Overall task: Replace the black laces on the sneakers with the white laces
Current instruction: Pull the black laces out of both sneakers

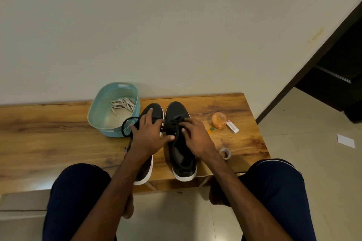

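Head view, person seated at the bench (49, 129), knees in dark trousers at the bottom of the frame.

Both sneakers sit side by side mid-bench, toes toward the wall, heels at the near edge. The left sneaker (155, 110) and the right sneaker (177, 110) nearly touch.

Left hand (148, 133): lies flat on top of the left sneaker, fingers (149, 112) spread and mostly straight, index reaching toward the toe cap, thumb stretched across to the right sneaker. The black lace loop (125, 123) comes out from under this hand and arcs left over the basket's near wall. I can't tell if the hand pins or pinches it.

Right hand (195, 137): over the right sneaker's eyelet area, fingers curled in and pinching the black lacing (174, 123). That lacing is still threaded through the shoe.

White laces (123, 104): bundled inside the teal basket (98, 117), which is just left of the left sneaker and touching or nearly touching it.

Right of the sneakers there is an orange round container (219, 120), with a small white box (232, 126) just beside it. A clear tape roll (225, 152) lies near the right wrist. A paper scrap (345, 140) is on the floor, well off to the right.
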A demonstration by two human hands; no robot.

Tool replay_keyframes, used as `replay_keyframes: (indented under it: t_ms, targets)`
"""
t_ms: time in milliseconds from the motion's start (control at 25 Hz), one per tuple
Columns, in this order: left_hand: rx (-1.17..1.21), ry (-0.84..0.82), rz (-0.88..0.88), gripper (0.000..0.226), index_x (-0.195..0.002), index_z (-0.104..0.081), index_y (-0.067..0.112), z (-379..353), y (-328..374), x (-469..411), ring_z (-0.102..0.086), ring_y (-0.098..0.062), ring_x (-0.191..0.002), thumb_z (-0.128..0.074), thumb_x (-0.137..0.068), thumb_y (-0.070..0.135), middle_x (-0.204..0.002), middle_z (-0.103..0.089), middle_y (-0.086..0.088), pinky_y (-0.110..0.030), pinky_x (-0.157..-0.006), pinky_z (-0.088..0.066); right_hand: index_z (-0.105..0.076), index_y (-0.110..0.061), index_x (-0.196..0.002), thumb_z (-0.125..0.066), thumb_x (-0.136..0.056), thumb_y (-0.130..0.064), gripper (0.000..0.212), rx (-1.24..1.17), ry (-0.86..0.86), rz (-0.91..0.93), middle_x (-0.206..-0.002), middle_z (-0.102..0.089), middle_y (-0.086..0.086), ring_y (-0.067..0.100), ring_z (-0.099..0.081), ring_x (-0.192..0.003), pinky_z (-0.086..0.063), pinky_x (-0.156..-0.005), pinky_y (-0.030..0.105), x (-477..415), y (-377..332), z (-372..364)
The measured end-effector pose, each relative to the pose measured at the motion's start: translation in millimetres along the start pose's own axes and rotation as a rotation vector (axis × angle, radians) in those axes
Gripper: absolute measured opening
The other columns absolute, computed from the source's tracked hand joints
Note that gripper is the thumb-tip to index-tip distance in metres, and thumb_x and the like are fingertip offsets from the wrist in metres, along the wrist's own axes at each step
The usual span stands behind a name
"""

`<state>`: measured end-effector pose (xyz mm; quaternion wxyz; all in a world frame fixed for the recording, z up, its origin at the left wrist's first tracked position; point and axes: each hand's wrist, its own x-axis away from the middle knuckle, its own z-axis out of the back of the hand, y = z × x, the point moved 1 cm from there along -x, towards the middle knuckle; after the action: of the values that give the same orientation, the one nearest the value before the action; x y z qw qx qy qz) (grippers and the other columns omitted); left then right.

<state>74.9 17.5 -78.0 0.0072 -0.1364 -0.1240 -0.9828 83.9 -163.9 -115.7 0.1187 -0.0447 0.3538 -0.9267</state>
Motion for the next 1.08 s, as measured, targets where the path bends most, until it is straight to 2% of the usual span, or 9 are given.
replay_keyframes:
  t_ms: [80, 240, 560, 640, 760, 880, 960, 1000, 1080]
  targets:
    - [-0.032, -0.034, -0.023, 0.083, -0.148, -0.035, 0.025, -10, 11, 11, 0.004, -0.032, -0.151, -0.05, -0.084, 0.074, -0.164, 0.012, -0.01, -0.067, -0.114, -0.007, -0.063, -0.019, -0.126, -0.053, -0.099, -0.023, 0.029, 0.006, -0.051, -0.01, -0.135, -0.054, 0.003, 0.021, -0.043, -0.127, -0.04, -0.106, 0.037, -4, 3, 0]
    - [-0.269, 0.174, 0.024, 0.087, -0.155, -0.017, 0.009, -28, 28, 31, 0.009, -0.033, -0.151, -0.032, -0.094, 0.069, -0.162, 0.021, -0.017, -0.067, -0.116, -0.004, -0.056, -0.023, -0.094, -0.058, -0.094, -0.019, 0.005, 0.054, -0.1, -0.011, -0.115, -0.051, 0.001, 0.023, -0.048, -0.11, -0.049, -0.09, 0.044, -13, 2, -3]
    - [-0.298, 0.214, 0.14, 0.082, -0.154, -0.005, -0.004, -63, 33, 36, 0.021, -0.034, -0.149, -0.009, -0.1, 0.058, -0.156, 0.03, -0.023, -0.068, -0.113, 0.001, -0.062, -0.021, -0.091, -0.06, -0.095, -0.013, 0.01, -0.113, -0.068, -0.128, -0.108, -0.049, -0.002, 0.022, -0.051, -0.11, -0.045, -0.098, 0.041, -12, 3, -8]
    - [-0.274, 0.207, 0.157, 0.082, -0.154, -0.005, -0.002, -65, 31, 35, 0.022, -0.036, -0.148, -0.008, -0.1, 0.059, -0.156, 0.029, -0.025, -0.068, -0.113, 0.003, -0.065, -0.016, -0.097, -0.048, -0.104, -0.026, 0.021, -0.399, -0.11, -0.273, -0.108, -0.057, -0.001, 0.023, -0.058, -0.112, -0.048, -0.093, 0.034, -10, -9, 5]
    - [-0.287, 0.225, 0.171, 0.084, -0.154, -0.001, -0.002, -64, 30, 34, 0.022, -0.036, -0.148, -0.006, -0.098, 0.061, -0.156, 0.028, -0.025, -0.069, -0.113, 0.008, -0.07, -0.012, -0.099, -0.045, -0.104, -0.042, 0.04, -0.825, -0.056, -0.486, -0.089, -0.069, -0.009, 0.006, -0.066, -0.086, -0.045, -0.072, 0.025, -8, -11, 27]
    - [-0.298, 0.227, 0.163, 0.081, -0.151, 0.002, -0.002, -65, 32, 34, 0.018, -0.035, -0.149, -0.007, -0.099, 0.059, -0.158, 0.024, -0.025, -0.07, -0.11, 0.014, -0.059, -0.019, -0.078, -0.058, -0.096, -0.046, 0.032, -0.162, -0.034, -0.297, -0.081, -0.059, -0.005, 0.018, -0.058, -0.082, -0.044, -0.07, 0.031, -9, 0, 26]
    - [-0.305, 0.252, 0.131, 0.075, -0.151, -0.005, -0.002, -65, 35, 33, 0.006, -0.037, -0.151, -0.018, -0.101, 0.053, -0.161, 0.011, -0.027, -0.07, -0.109, 0.014, -0.056, -0.024, -0.082, -0.058, -0.095, -0.046, 0.026, 0.194, -0.075, -0.147, -0.09, -0.052, -0.006, 0.015, -0.053, -0.087, -0.046, -0.079, 0.036, -10, 0, 19]
    - [-0.293, 0.264, 0.102, 0.072, -0.152, -0.017, -0.001, -65, 38, 33, -0.01, -0.039, -0.15, -0.03, -0.101, 0.049, -0.161, -0.006, -0.028, -0.07, -0.111, 0.007, -0.057, -0.024, -0.086, -0.058, -0.095, -0.044, 0.022, 0.218, -0.089, -0.108, -0.094, -0.051, -0.006, 0.015, -0.051, -0.09, -0.046, -0.083, 0.037, -11, 0, 17]
    - [-0.272, 0.281, -0.007, 0.054, -0.135, -0.048, 0.007, -67, 45, 35, -0.05, -0.034, -0.125, -0.06, -0.091, 0.038, -0.138, -0.048, -0.023, -0.06, -0.104, -0.036, -0.062, -0.022, -0.09, -0.059, -0.096, -0.035, 0.015, 0.226, -0.094, -0.027, -0.098, -0.05, -0.006, 0.016, -0.051, -0.096, -0.043, -0.088, 0.039, -14, 1, 13]
